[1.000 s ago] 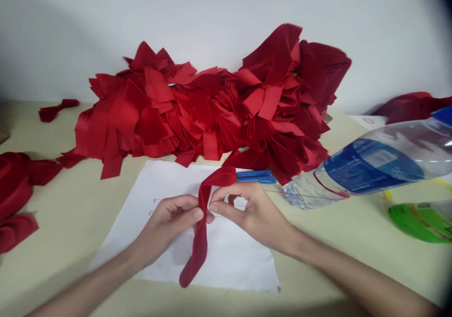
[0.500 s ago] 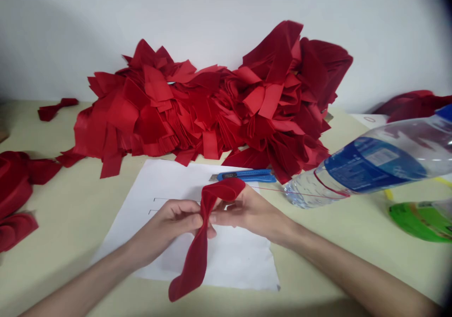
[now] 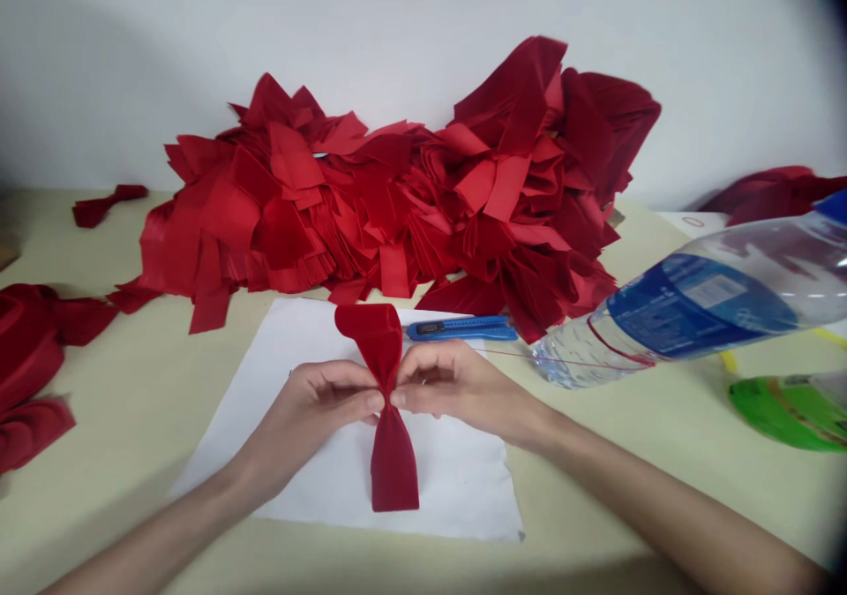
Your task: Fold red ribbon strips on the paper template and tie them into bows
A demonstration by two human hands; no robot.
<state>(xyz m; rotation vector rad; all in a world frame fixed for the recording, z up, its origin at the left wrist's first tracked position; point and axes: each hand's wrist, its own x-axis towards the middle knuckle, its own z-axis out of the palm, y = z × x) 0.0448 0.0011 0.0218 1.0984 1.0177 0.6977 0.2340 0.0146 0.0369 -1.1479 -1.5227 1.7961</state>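
The left hand and right hand are pinching a red ribbon at its gathered middle, fingertips pressed together from either side, equally near. Its long axis is running toward the desk's near edge, above a white paper sheet.

Sheet of paper mid-table, ribbon over it. Behind the paper, a heap of cut ribbon pieces against the wall. Utility knife at the paper's far edge. To the right, plastic bottle on its side, roll of tape nearer. To the left, loose bows on the table.
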